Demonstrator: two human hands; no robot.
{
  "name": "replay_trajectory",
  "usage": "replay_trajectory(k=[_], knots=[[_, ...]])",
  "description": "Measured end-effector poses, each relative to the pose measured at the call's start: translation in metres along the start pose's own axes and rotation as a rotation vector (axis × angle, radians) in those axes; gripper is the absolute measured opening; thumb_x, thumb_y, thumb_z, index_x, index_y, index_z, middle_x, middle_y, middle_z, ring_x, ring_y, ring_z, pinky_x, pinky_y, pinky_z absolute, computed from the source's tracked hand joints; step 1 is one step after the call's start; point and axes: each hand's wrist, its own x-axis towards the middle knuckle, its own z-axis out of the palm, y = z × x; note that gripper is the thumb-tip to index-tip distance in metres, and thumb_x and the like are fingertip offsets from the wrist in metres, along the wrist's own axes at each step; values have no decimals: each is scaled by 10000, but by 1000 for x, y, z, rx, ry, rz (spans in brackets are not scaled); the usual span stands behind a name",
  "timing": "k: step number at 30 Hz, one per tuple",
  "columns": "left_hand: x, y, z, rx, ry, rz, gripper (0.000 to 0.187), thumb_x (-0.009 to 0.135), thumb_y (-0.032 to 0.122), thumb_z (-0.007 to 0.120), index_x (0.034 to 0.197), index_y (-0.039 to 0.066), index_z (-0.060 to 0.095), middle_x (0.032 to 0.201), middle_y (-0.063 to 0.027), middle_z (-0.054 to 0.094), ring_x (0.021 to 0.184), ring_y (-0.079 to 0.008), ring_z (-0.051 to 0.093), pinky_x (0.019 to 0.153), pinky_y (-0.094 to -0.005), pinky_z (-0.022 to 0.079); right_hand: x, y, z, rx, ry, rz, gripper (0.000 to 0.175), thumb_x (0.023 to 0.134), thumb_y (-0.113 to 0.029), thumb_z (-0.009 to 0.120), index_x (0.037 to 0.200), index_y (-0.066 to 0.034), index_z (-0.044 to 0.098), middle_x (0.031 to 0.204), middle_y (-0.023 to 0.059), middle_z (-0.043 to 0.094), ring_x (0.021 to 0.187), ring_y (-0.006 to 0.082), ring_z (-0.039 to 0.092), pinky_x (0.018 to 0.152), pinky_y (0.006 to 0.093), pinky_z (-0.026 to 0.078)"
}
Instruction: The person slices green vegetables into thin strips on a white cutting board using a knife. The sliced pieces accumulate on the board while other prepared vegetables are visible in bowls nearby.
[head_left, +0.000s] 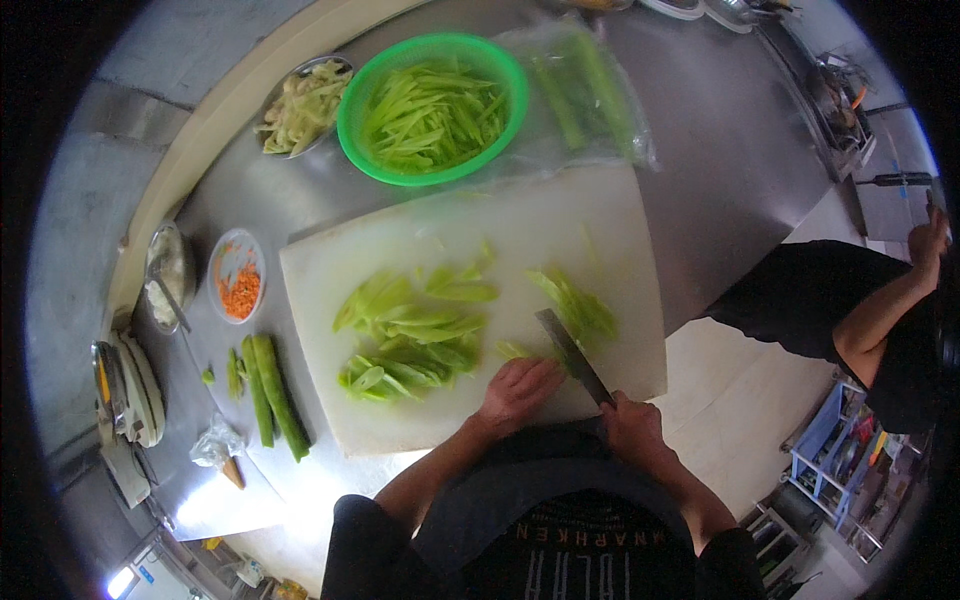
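Note:
My right hand grips the handle of a kitchen knife, its blade slanting up and left over a white cutting board. Beside the blade, my left hand is laid low on the board, fingers close together. What lies under its fingers is hidden. A few pale green slices show just beyond the fingertips. Right of the blade spreads a small heap of thin green vegetable strips. On the board's left half are overlapping slanted slices of the green stem vegetable.
Behind the board stand a green plastic basket of cut strips and a clear bag of stems. Leftward are whole green stems, chopped orange bits in a tub and a piping bag. Another person's arm is at right.

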Motion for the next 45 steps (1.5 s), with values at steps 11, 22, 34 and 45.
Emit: replay_trajectory(k=[11, 22, 34, 45], knots=[[-3, -7, -18, 168, 41, -221, 303, 691, 54, 654, 991, 97, 632, 1030, -94, 606, 911, -298, 585, 756, -419, 492, -2, 6, 1, 51, 129, -68, 213, 893, -238, 482, 858, -31, 518, 710, 197, 600, 639, 389, 604, 575, 488, 468], [-22, -17, -14, 118, -70, -108, 367, 648, 76, 597, 1013, 33, 606, 1080, -113, 568, 986, -287, 561, 817, -393, 480, 3, -1, 5, -97, -116, -138, 147, 832, -142, 481, 901, -15, 512, 823, 203, 621, 725, 385, 634, 590, 488, 498], [-17, -13, -17, 78, -110, -147, 341, 657, 96, 568, 991, 44, 616, 1059, -116, 575, 997, -300, 556, 835, -407, 480, 2, -10, 0, -53, -116, -136, 143, 820, -136, 482, 913, -28, 488, 807, 194, 629, 750, 380, 633, 621, 502, 491], [-17, -14, -19, 29, -118, -127, 366, 643, 100, 576, 994, 7, 611, 1067, -141, 568, 1001, -310, 552, 823, -412, 481, 26, -16, 28, -120, 39, -211, 184, 895, -211, 485, 840, -36, 492, 680, 170, 604, 616, 358, 618, 547, 493, 465]])
